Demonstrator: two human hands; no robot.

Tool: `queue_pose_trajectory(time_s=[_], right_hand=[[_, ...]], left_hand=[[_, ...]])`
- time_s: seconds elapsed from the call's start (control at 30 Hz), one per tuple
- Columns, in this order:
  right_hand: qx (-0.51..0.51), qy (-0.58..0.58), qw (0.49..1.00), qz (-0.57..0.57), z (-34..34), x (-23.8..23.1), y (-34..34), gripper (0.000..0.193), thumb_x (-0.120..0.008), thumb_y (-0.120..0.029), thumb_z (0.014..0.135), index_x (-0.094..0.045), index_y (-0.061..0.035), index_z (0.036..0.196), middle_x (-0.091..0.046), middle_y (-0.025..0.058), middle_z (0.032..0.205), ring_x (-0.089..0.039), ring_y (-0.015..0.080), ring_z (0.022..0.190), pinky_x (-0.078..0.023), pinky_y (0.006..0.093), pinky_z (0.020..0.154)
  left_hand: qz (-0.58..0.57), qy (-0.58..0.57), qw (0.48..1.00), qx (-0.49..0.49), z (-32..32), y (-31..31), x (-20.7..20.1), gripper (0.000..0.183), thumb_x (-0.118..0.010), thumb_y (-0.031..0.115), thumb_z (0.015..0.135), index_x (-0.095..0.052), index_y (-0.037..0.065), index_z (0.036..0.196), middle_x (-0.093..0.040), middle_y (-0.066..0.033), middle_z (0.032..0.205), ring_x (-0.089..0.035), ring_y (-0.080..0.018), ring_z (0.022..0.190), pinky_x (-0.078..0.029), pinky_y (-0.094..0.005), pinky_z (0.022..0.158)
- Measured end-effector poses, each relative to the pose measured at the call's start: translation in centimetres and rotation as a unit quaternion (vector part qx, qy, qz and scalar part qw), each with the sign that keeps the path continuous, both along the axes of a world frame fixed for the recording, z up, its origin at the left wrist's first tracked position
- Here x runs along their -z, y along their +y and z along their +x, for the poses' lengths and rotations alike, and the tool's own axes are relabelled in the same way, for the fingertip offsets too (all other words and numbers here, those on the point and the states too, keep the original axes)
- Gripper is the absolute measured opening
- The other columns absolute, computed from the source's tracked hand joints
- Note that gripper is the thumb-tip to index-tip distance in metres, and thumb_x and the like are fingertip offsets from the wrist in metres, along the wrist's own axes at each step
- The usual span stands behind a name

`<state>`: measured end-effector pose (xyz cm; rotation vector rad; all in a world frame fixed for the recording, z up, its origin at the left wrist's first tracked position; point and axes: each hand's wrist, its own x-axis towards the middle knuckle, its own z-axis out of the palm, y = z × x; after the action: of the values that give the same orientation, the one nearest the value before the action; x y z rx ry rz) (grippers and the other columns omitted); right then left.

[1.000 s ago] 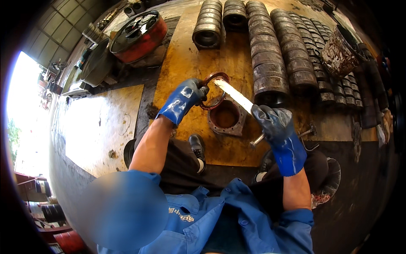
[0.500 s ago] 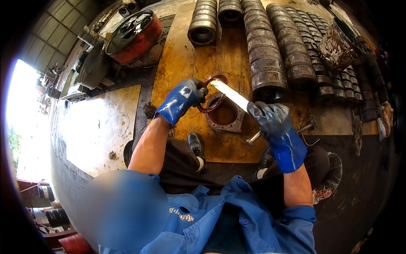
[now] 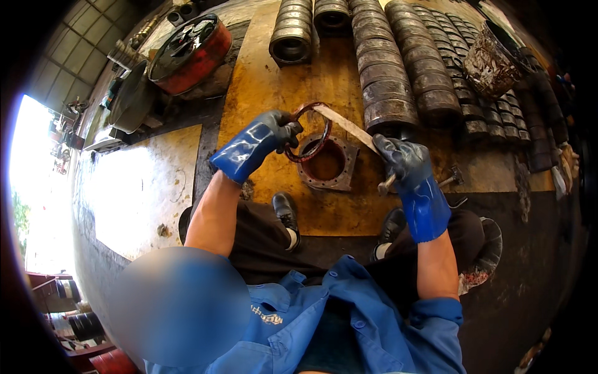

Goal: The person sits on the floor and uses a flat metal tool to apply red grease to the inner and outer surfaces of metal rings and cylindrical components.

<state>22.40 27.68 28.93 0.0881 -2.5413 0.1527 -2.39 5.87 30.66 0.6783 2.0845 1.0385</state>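
Note:
Both my hands wear dark-palmed blue rubber gloves. My left hand (image 3: 281,129) is closed around the left side of a thin, dark reddish metal ring (image 3: 327,132), held up above the floor. My right hand (image 3: 403,159) grips one end of a long, flat, pale metal bar shaped like a file (image 3: 349,126). Its far end lies at the ring's upper edge. Below the ring, a rusty metal flange (image 3: 344,181) with a large round opening and bolt holes rests on the yellow floor sheet. A rounded metal end (image 3: 387,185) shows just under my right hand; what it belongs to is hidden.
Long rows of stacked metal cylinders (image 3: 389,93) lie beyond my right hand. A grimy bucket (image 3: 492,65) stands at far right, and a red round tub (image 3: 193,65) at far left. A hammer-like metal head (image 3: 456,175) lies beside my right knee.
The bar has swung to a slightly different angle and lost its bright glare. My right hand has moved up a little, and the ring is turned so more of its round opening shows.

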Motion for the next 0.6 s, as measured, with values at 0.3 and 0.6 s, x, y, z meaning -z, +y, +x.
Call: queue_pose_trajectory(time_s=[0.3,0.6], right_hand=[[0.008,0.000,0.407,-0.913,-1.0,4.6,2.4,0.025,-0.051,0.002,0.087,-0.058,0.0045,0.111,-0.064,0.0091,0.086,-0.059,0.0153,0.069,-0.051,0.0252,0.061],[0.077,-0.098,0.615,-0.778,-1.0,6.9,1.7,0.023,-0.058,-0.014,0.090,-0.058,-0.0020,0.109,-0.065,0.0092,0.082,-0.059,0.0163,0.057,-0.050,0.0287,0.049]], left_hand=[[0.072,-0.067,0.995,-0.032,-0.3,1.3,-0.7,0.020,-0.044,0.012,0.094,-0.059,-0.001,0.090,-0.052,0.0029,0.062,-0.057,-0.0103,0.059,-0.031,-0.0210,0.039],[0.241,-0.062,0.968,-0.018,-0.4,1.6,-0.5,0.020,-0.054,0.012,0.094,-0.062,-0.005,0.100,-0.061,-0.0033,0.071,-0.058,-0.0108,0.061,-0.045,-0.0231,0.053]])
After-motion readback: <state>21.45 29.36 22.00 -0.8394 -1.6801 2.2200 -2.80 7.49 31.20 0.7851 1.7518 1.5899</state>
